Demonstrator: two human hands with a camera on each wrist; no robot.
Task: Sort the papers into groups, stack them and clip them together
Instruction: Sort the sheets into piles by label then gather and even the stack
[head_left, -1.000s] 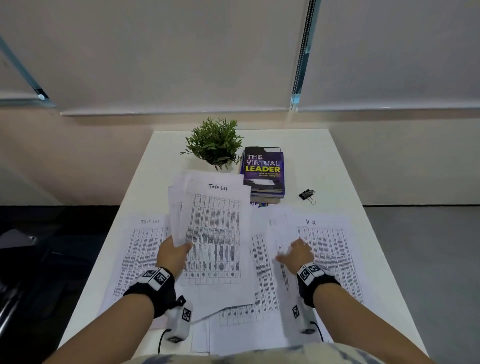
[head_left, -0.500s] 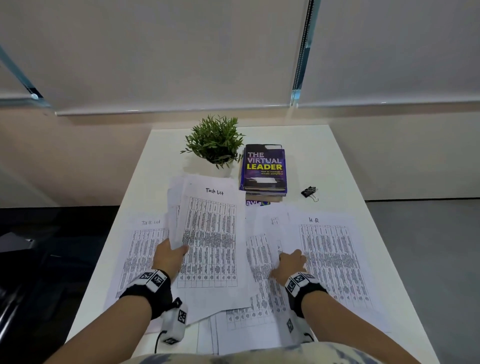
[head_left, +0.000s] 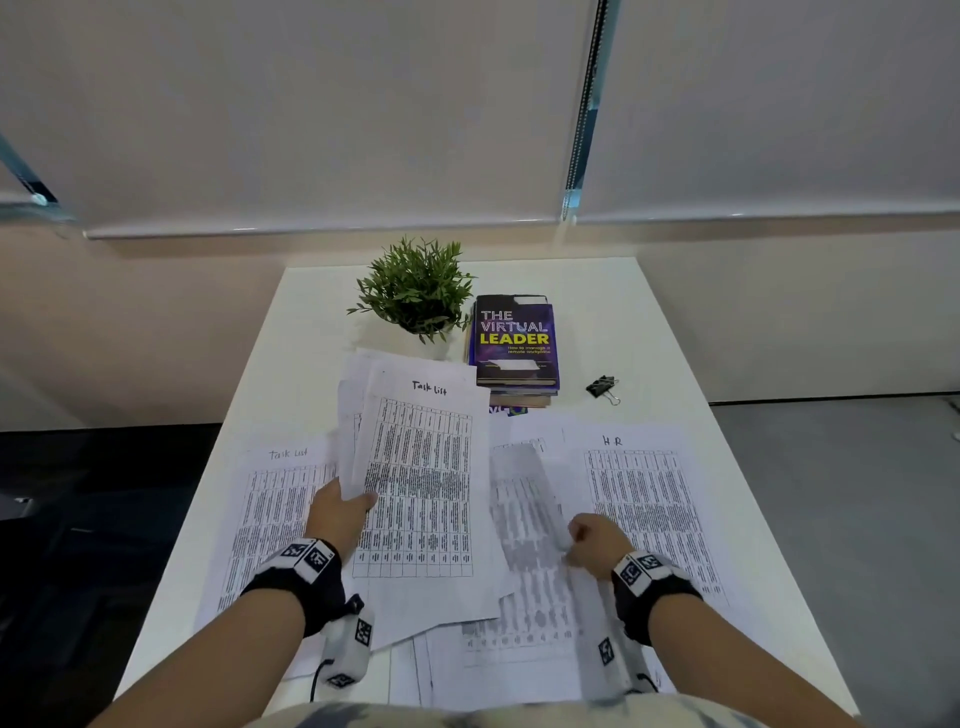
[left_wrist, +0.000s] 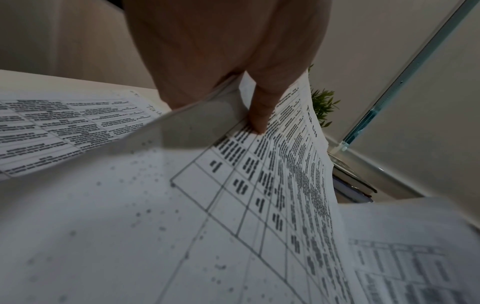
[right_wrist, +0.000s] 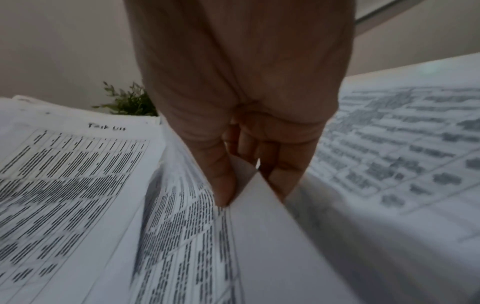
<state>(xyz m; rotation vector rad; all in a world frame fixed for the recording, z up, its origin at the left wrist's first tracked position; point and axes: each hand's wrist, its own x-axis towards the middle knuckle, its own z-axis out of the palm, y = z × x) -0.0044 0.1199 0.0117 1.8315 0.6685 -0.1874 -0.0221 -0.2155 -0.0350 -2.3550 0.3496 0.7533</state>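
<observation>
- Head view: left hand (head_left: 340, 512) raised over the desk (head_left: 644, 332), gripping a sheaf of papers (head_left: 421, 467).
- Right hand (head_left: 597, 540) low, fingers (right_wrist: 223, 185) pinching one sheet's (head_left: 524, 519) edge.

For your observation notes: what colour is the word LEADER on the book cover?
Yellow, on the book; clearest in the head view.

My left hand (head_left: 336, 514) grips a sheaf of sheets (head_left: 421, 467) headed "Task list", thumb on top, lifted off the white table (head_left: 649, 332). My right hand (head_left: 595, 543) pinches the edge of a blurred sheet (head_left: 524, 525) in the middle of the spread. A flat "Task list" page (head_left: 270, 499) lies at my left; an "HR" page (head_left: 644, 499) lies at my right. Beyond the papers stand a potted plant (head_left: 415, 288) and, just beside it, a stack of books (head_left: 516, 343). A black binder clip (head_left: 602, 388) lies near the books, apart from them.
</observation>
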